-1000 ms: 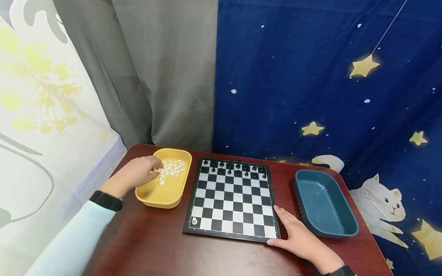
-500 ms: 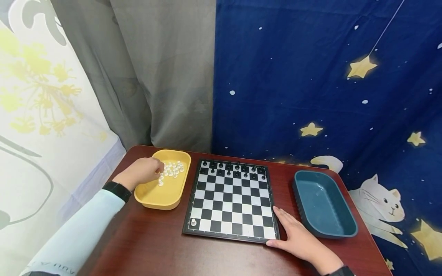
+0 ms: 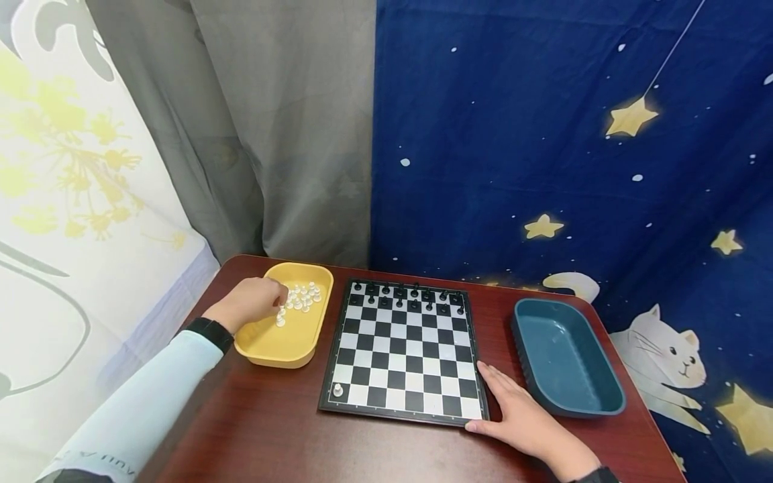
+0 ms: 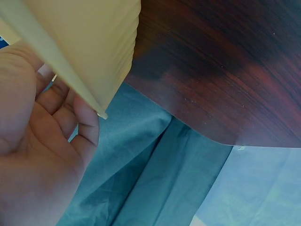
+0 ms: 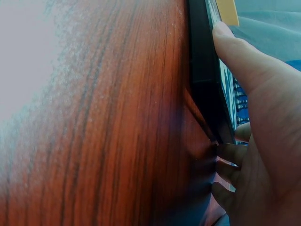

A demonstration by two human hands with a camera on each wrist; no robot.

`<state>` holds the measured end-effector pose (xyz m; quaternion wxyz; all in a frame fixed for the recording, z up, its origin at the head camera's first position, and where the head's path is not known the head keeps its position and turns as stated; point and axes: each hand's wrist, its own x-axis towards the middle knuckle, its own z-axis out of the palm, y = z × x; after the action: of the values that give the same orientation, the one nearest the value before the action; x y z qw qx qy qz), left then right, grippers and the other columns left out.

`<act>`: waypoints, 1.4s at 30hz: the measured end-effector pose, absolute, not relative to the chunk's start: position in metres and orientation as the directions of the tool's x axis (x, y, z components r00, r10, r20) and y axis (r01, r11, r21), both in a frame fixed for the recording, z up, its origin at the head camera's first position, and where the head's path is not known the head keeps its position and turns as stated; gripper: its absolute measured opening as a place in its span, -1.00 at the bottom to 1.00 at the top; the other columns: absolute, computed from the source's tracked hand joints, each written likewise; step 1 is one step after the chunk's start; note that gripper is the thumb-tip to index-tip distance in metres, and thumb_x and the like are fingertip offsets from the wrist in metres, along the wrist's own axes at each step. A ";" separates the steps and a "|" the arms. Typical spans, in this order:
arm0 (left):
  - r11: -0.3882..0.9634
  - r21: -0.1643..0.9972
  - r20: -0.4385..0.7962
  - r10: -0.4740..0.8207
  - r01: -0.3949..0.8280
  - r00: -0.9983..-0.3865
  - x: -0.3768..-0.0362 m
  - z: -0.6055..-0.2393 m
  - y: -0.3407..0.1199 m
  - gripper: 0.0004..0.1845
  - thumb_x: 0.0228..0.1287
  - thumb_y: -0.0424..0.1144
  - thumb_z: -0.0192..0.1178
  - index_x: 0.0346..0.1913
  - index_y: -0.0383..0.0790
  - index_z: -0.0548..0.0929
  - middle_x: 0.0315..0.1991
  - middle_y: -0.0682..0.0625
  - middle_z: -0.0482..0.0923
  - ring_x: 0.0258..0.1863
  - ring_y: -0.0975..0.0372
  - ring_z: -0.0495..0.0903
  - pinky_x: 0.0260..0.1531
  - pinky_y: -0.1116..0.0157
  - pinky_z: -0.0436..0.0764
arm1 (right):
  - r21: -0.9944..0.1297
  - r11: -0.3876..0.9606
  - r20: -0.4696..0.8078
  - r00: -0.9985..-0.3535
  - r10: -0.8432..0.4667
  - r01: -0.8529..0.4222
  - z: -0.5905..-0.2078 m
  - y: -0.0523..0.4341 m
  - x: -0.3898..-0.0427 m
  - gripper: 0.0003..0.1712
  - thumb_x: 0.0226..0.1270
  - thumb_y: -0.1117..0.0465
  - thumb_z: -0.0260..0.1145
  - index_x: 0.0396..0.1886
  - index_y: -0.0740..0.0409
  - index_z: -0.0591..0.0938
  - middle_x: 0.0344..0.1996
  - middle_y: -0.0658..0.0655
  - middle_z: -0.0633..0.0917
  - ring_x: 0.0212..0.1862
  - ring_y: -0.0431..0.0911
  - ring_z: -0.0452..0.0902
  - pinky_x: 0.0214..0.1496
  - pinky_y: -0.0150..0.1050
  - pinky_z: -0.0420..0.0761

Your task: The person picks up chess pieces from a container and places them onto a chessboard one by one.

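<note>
My left hand [image 3: 256, 300] reaches into the yellow tray [image 3: 274, 352], its fingers curled and pinching at the white chess pieces [image 3: 302, 296]. The tray wall hides most of its fingertips in the left wrist view, where the palm [image 4: 42, 155] faces the camera. My right hand [image 3: 513, 410] rests at the near right corner of the chessboard [image 3: 406, 349], thumb on the near edge and straight fingers along the right side. A single white piece [image 3: 337, 390] stands on the board's near left corner square. Black pieces [image 3: 414, 295] fill the two far rows.
A dark teal tray [image 3: 570, 355] sits to the right of the board on the reddish-brown table [image 3: 260, 416]. Grey and blue curtains [image 3: 483, 134] hang right behind the table's far edge. At the left is a pale printed cloth [image 3: 78, 201].
My left hand has lowered into the yellow tray, and its spread fingers have curled together at the white pieces. My right hand stays in place at the board.
</note>
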<state>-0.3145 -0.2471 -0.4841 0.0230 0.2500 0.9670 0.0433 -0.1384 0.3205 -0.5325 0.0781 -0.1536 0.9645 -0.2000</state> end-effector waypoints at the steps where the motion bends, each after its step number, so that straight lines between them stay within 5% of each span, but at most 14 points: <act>1: 0.871 0.096 -0.021 0.486 0.482 -0.874 -0.314 -0.484 -0.247 -0.84 0.33 -0.32 0.57 -0.26 -0.11 0.74 -0.47 0.04 0.48 -0.40 0.13 0.50 -0.24 0.16 0.55 | -0.412 0.872 -0.090 -0.941 -0.327 -0.264 -0.532 0.320 -0.138 0.44 0.15 -0.60 0.52 0.75 0.21 0.28 0.63 0.33 0.41 0.63 0.32 0.30 0.52 0.40 0.39; 10: 0.869 0.106 -0.004 0.487 0.483 -0.874 -0.314 -0.486 -0.249 -0.83 0.33 -0.32 0.57 -0.27 -0.10 0.73 -0.50 0.05 0.44 -0.42 0.15 0.47 -0.27 0.18 0.52 | -0.411 0.873 -0.088 -0.942 -0.325 -0.262 -0.536 0.321 -0.139 0.44 0.15 -0.60 0.52 0.75 0.20 0.27 0.64 0.34 0.40 0.63 0.32 0.30 0.52 0.40 0.39; 19: 0.859 0.139 0.094 0.484 0.493 -0.870 -0.312 -0.483 -0.253 -0.88 0.32 -0.37 0.53 -0.20 -0.10 0.79 -0.33 0.08 0.65 -0.35 0.17 0.55 -0.21 0.12 0.64 | -0.416 0.871 -0.095 -0.940 -0.327 -0.261 -0.530 0.320 -0.136 0.44 0.15 -0.59 0.53 0.75 0.21 0.27 0.63 0.37 0.40 0.63 0.34 0.30 0.50 0.40 0.41; 32: 0.814 0.218 0.271 0.479 0.538 -0.835 -0.276 -0.461 -0.235 -0.85 0.32 -0.35 0.55 -0.13 -0.09 0.82 -0.27 0.12 0.74 -0.29 0.21 0.68 -0.19 0.11 0.72 | -0.410 0.872 -0.091 -0.939 -0.330 -0.267 -0.534 0.322 -0.138 0.44 0.15 -0.60 0.53 0.76 0.18 0.26 0.63 0.36 0.40 0.63 0.33 0.30 0.50 0.42 0.40; 42: 0.782 0.222 0.279 0.522 0.583 -0.806 -0.236 -0.453 -0.186 -0.85 0.34 -0.22 0.58 -0.13 0.02 0.81 -0.24 0.20 0.73 -0.23 0.26 0.69 -0.11 0.15 0.74 | -0.409 0.870 -0.086 -0.938 -0.336 -0.275 -0.535 0.323 -0.138 0.44 0.14 -0.60 0.53 0.76 0.20 0.27 0.63 0.37 0.40 0.63 0.34 0.30 0.50 0.41 0.40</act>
<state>-0.2362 -0.1859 -0.4526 -0.1014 0.2943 0.9384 0.1503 -0.1384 0.3229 -0.5354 0.0773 -0.1584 0.9639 -0.1997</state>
